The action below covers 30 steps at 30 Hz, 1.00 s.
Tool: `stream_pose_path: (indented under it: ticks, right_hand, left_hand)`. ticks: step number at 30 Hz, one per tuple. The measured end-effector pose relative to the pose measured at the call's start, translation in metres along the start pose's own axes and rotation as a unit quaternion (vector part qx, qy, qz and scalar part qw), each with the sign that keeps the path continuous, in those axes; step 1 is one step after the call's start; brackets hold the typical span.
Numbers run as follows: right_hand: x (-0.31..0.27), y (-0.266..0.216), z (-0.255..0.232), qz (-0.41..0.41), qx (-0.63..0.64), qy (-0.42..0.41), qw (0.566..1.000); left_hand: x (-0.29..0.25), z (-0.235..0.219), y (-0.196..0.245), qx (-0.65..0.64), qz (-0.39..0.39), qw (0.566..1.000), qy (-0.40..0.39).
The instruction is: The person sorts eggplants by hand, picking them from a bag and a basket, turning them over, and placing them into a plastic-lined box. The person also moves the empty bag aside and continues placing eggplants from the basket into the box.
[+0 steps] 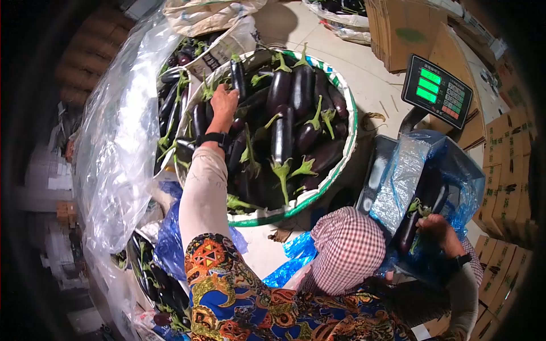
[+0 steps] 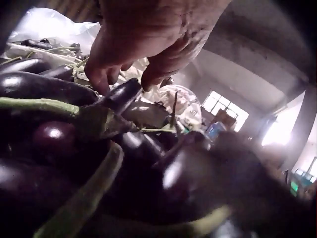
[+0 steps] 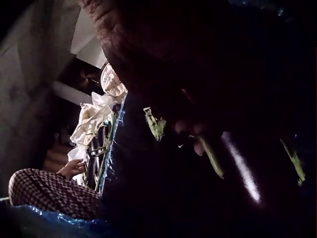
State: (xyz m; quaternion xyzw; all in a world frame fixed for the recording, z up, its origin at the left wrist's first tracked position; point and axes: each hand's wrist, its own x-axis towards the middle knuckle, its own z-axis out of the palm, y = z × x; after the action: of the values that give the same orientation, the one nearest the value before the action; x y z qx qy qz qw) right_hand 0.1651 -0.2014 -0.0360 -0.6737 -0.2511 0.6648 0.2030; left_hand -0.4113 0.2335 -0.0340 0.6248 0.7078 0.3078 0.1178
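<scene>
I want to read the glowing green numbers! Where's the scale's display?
In the head view, the scale's display is toward the upper right, on a post above the blue plastic bag and right of the green-rimmed basket of eggplants.

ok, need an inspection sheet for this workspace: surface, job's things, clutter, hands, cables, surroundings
Surface: pale floor with scraps on it, including a dry leaf.
Job's things: eggplants heaped in a round container with a green-and-white rim; others inside blue plastic near a lit scale display.
Clutter: clear plastic sheet at image left; crumpled blue plastic near the left sleeve.
Left hand: over the container, fingers around an eggplant's end; firm grip unclear.
Right hand: fingers at an eggplant stem, apparently pinching it; dark view.
Cables: nothing seen.
Surroundings: cardboard boxes at image right; pale sack at the top.
</scene>
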Motion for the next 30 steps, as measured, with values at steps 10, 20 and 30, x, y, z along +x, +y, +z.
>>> stream_pose_path:
  ticks: [10,20,30]
  right_hand:
    - [-0.006,-0.017,0.026,0.01,-0.027,-0.016,0.999]
    - [-0.011,-0.028,0.033,-0.055,-0.046,-0.024,0.997]
    - [-0.049,-0.048,0.006,0.004,0.083,0.034,0.996]
  left_hand:
    - [0.049,0.049,0.01,0.188,-0.148,0.968,-0.07]
    - [0.041,0.024,0.004,-0.047,0.041,0.998,0.014]
    - [-0.116,-0.026,0.186,-0.585,-0.021,0.745,-0.319]
